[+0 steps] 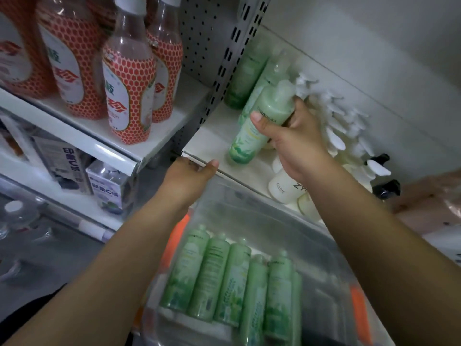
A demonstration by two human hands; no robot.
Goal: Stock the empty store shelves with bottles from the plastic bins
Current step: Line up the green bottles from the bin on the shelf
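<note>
Right grip point(296, 143) wrapped round green bottle point(262, 116), which is tilted with its base on the white shelf point(209, 141), beside the other green bottles point(247, 71). Left grip point(189, 178) is curled at the shelf's front lip; can't tell what it clamps. Clear bin point(331, 258) below holds a row of bottles point(224, 278) lying flat.

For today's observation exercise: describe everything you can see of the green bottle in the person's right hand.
The green bottle looks like pale translucent plastic, with a leafy printed label and a narrower paler top. The right hand grips its upper half. It leans tilted, base at the white shelf, beside other green bottles.
</note>
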